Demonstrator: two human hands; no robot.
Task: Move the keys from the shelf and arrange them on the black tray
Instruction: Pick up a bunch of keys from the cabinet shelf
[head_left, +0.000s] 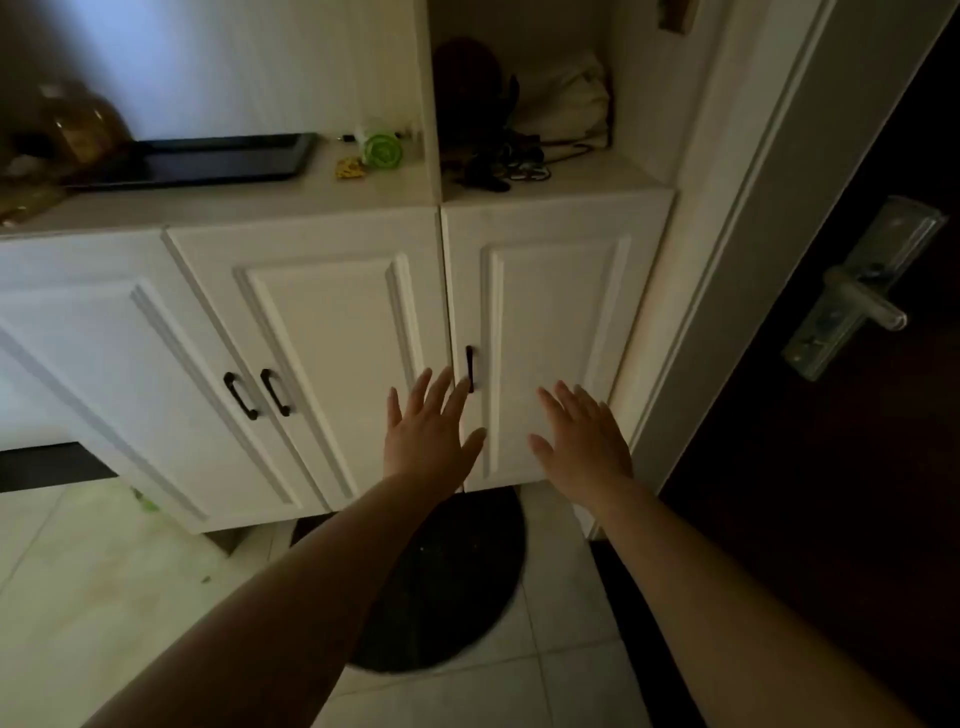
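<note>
Both my hands are out in front of the white cabinet doors, fingers spread and straight, each grip fully open and holding nothing; my left hand (428, 428) is near the black door handle (469, 369), my right hand (582, 441) just right of it, both low because I judge the reach has not begun; the keys (506, 163) lie in a dark tangle on the shelf (597, 174), far and to the right; the black tray (208, 158) waits bare on the counter (291, 200) to the far left, ready to take them.
</note>
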